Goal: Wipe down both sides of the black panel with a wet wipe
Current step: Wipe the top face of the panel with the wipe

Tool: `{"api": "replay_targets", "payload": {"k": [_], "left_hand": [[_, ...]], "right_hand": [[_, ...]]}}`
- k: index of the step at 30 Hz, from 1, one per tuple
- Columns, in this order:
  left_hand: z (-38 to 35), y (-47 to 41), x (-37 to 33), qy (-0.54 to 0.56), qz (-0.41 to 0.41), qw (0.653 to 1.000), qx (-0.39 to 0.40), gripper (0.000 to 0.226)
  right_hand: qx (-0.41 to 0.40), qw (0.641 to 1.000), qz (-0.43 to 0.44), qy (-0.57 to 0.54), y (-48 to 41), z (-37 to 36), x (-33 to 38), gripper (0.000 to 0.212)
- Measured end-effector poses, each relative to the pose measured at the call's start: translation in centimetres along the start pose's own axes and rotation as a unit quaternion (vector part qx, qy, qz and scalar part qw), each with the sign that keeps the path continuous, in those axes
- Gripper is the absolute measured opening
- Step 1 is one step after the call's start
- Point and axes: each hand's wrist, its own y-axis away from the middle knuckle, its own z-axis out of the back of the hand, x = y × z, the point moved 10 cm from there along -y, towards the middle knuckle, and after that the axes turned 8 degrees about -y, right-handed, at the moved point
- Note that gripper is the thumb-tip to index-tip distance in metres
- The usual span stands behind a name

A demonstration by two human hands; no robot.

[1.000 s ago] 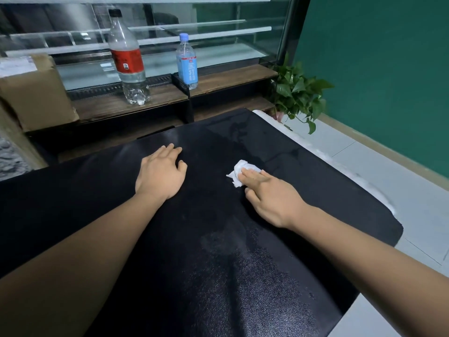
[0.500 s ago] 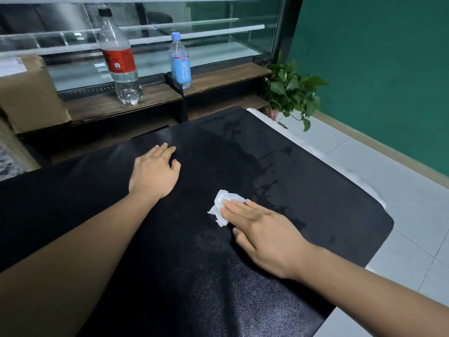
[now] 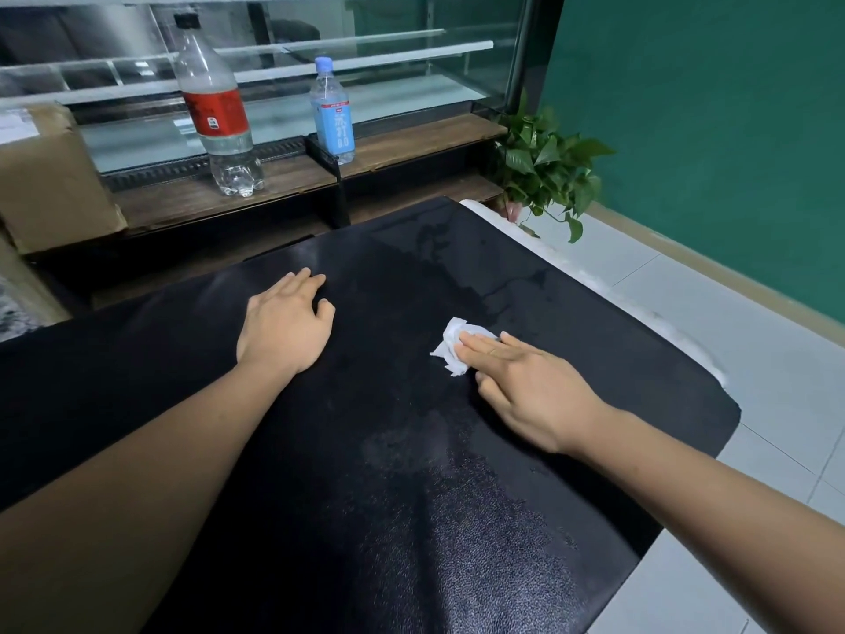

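Upper face wipe in hand: right hand (image 3: 526,386), fingers straight together, presses wet wipe (image 3: 452,343) mid-panel; left hand (image 3: 283,324) flat, fingers together, steadies black panel (image 3: 366,519). Next: cover near edge, then flip.

red-label bottle (image 3: 215,116) | blue-label bottle (image 3: 332,119) | cardboard box (image 3: 50,180) | potted plant (image 3: 546,169)
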Motion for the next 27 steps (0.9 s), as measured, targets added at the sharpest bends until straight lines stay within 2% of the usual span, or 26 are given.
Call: {"api": "replay_targets", "payload": {"k": [9, 14, 21, 27], "left_hand": [[0.2, 0.2, -0.2, 0.001, -0.002, 1.000, 0.000, 0.059], [0.3, 0.2, -0.1, 0.006, -0.002, 1.000, 0.001, 0.058], [0.6, 0.3, -0.2, 0.008, -0.001, 1.000, 0.010, 0.057], [0.9, 0.8, -0.4, 0.011, -0.005, 1.000, 0.008, 0.056]], "right_hand": [[-0.020, 0.997, -0.069, -0.003, -0.8, 1.2, -3.9, 0.036], [-0.040, 0.996, -0.082, -0.015, -0.1, 0.9, -2.9, 0.038], [0.003, 1.000, -0.017, 0.001, 3.6, -1.2, 3.4, 0.060], [0.011, 1.000, 0.025, 0.004, 6.6, -2.4, 7.2, 0.059]]}}
